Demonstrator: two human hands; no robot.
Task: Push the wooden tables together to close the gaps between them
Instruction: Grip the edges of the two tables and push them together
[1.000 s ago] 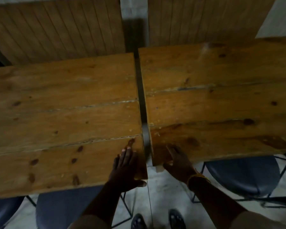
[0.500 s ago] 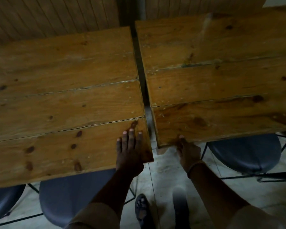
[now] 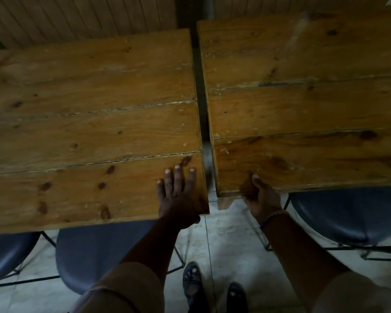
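Two plank-topped wooden tables stand side by side, the left table (image 3: 88, 132) and the right table (image 3: 303, 98), with a narrow dark gap (image 3: 201, 98) running between them. The left table's near edge sits closer to me than the right one's. My left hand (image 3: 178, 195) grips the left table's near right corner, fingers flat on top and thumb under the edge. My right hand (image 3: 257, 197) holds the right table's near edge close to its left corner, thumb on top and fingers underneath.
Dark round stools (image 3: 99, 251) (image 3: 345, 218) are tucked under the tables' near edges, and another (image 3: 5, 254) shows at the far left. My feet (image 3: 192, 285) stand on the pale tiled floor (image 3: 230, 240). A wood-panelled wall (image 3: 88, 16) runs behind the tables.
The gap has stayed about the same width. My right hand has shifted from flat on the tabletop to gripping the near edge. The view has moved slightly.
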